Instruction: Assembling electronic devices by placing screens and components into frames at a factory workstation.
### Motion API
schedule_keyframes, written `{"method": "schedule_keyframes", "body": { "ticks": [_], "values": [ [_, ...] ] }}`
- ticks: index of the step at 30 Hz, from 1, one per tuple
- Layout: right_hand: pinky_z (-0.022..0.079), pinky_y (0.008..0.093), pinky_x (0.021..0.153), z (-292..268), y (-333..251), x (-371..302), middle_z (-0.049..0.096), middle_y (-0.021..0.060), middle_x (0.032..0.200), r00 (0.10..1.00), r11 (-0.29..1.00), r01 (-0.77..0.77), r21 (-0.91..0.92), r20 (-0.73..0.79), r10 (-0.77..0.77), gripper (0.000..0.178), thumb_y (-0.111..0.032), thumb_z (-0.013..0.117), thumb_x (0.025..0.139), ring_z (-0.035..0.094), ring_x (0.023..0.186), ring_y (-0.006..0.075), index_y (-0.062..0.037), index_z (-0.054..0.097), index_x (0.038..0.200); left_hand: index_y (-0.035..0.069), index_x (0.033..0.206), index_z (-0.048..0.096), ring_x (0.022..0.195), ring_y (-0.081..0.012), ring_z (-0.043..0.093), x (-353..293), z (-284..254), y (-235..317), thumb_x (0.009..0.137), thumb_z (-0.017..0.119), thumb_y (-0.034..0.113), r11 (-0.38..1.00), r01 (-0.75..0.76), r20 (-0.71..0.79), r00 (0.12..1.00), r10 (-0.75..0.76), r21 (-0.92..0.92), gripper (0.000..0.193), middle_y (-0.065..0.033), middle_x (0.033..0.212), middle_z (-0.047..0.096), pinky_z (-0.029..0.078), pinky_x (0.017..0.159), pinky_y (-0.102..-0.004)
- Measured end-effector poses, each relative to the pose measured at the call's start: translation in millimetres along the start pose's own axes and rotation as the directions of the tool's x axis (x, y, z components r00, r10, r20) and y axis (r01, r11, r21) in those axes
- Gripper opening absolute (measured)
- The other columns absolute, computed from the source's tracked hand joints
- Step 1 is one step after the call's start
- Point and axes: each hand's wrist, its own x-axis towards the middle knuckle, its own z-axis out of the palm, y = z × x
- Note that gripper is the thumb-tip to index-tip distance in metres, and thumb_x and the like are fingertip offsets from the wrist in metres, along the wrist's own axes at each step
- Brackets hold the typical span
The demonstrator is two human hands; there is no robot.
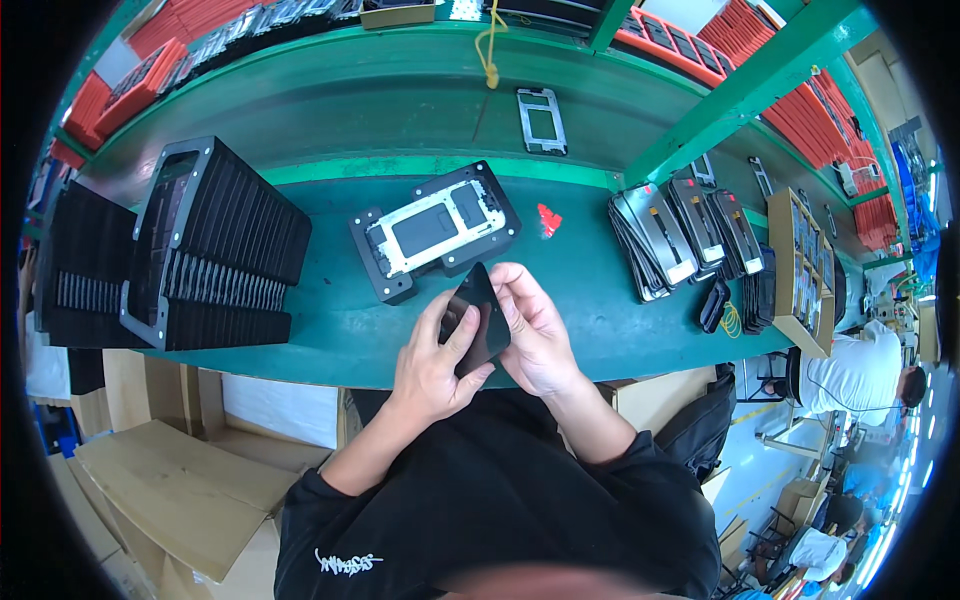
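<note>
Tilted up on edge above the near side of the bench is a glossy dark phone-sized panel (487, 335). My left hand (432, 362) is closed around it, the thumb lying across its face. At its upper right edge, my right hand (533, 330) has its fingers bent and pinched on the panel; their tips are partly hidden. Just beyond my hands, a black fixture block (398, 285) bears a silver phone mid-frame (425, 235) with rectangular openings. Small red scraps (548, 220) lie right of the fixture.
Tall stacks of black trays (225, 245) stand at the left. On the right are stacked phone panels (652, 240) and a cardboard box (790, 270) of parts. Another metal frame (541, 122) lies on the conveyor behind. A green post (740, 95) rises at right; yellow cord (491, 50) hangs above.
</note>
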Motion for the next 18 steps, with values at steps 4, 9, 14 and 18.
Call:
{"method": "schedule_keyframes", "body": {
  "ticks": [4,9,14,18],
  "values": [
    [0.044,0.0204,0.071,-18,7,-4,0.058,-0.0036,0.094,0.998,0.999,-0.043,0.019,0.046,0.042,0.012,-0.017,0.059,0.106,0.053,0.081,0.0031,-0.0073,0.058,0.113,0.022,0.159,0.037,0.109,-0.0406,0.061,3,-2,-1,0.085,0.077,0.035,0.997,-0.076,0.009,0.997,0.076,0.014,0.085,-0.0257,0.148,0.044,0.057,0.083,-0.0448],
    [0.047,0.026,0.073,-53,-33,31,0.061,0.0008,0.092,0.957,0.879,0.117,-0.463,0.288,0.024,0.024,-0.027,0.069,0.1,0.057,0.083,0.0102,-0.0059,0.059,0.098,0.009,0.16,0.029,0.106,-0.0307,0.063,2,-19,3,0.096,0.068,0.039,0.74,0.429,0.185,0.901,-0.393,-0.518,0.08,-0.0233,0.15,0.044,0.058,0.076,-0.0408],
    [0.045,0.0266,0.062,-132,-77,93,0.055,-0.0033,0.075,0.973,0.084,0.065,-0.994,0.044,-0.229,0.018,-0.017,0.076,0.092,0.053,0.068,0.0079,-0.0014,0.066,0.095,0.006,0.162,0.015,0.109,-0.0328,0.066,21,-41,-6,0.101,0.033,0.07,0.387,0.418,0.302,0.896,-0.327,-0.822,0.09,-0.0247,0.155,0.04,0.06,0.064,-0.0376],
    [0.044,0.0243,0.059,-90,-72,91,0.057,-0.003,0.073,0.943,0.075,0.241,-0.968,0.215,-0.255,0.016,-0.012,0.075,0.092,0.052,0.064,0.0059,-0.0005,0.067,0.102,0.006,0.16,0.02,0.108,-0.0338,0.067,30,-48,-6,0.101,0.021,0.072,0.112,0.352,0.306,0.903,-0.3,-0.929,0.088,-0.0235,0.155,0.041,0.062,0.064,-0.0407]
  ]
}}
